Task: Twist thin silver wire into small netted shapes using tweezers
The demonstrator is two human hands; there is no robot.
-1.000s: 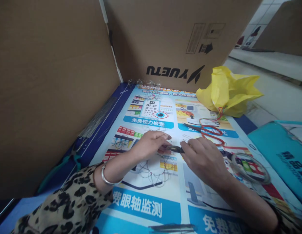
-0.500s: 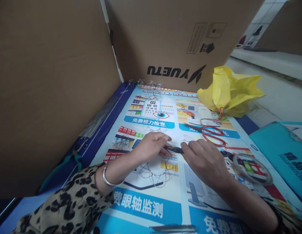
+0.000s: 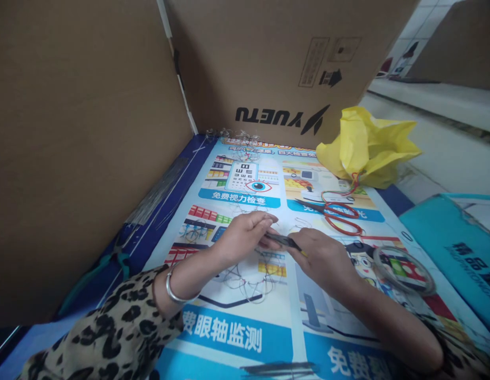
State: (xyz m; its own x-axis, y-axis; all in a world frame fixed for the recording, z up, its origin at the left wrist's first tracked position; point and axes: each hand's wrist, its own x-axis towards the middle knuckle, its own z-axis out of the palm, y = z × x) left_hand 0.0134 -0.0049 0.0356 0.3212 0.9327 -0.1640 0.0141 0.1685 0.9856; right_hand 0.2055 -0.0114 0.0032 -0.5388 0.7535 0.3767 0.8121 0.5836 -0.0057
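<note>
My right hand (image 3: 324, 258) is closed round a pair of dark pliers (image 3: 283, 240), its handles hidden in my palm. The jaws point left and reach the fingers of my left hand (image 3: 247, 232). That hand is closed in a pinch, and what lies between its fingertips is too small to make out. Just below both hands is a ring of thin wire loops (image 3: 250, 287). I cannot tell whether it hangs from my left fingers or lies on the printed sheet (image 3: 276, 316). A few short bent wires (image 3: 302, 224) lie just beyond my right hand.
Red-handled scissors (image 3: 342, 219) lie beyond my right hand, near a yellow bag (image 3: 363, 148). A wire coil (image 3: 403, 272) and a teal box (image 3: 454, 253) are to the right. Teal-handled pliers (image 3: 118, 258) lie left; cut wires (image 3: 278, 369) in front. Cardboard walls (image 3: 90, 132) stand left and behind.
My right hand has turned slightly and come closer to my left hand, with the pliers' jaws now farther in at the left fingers. The whole view has shifted a little.
</note>
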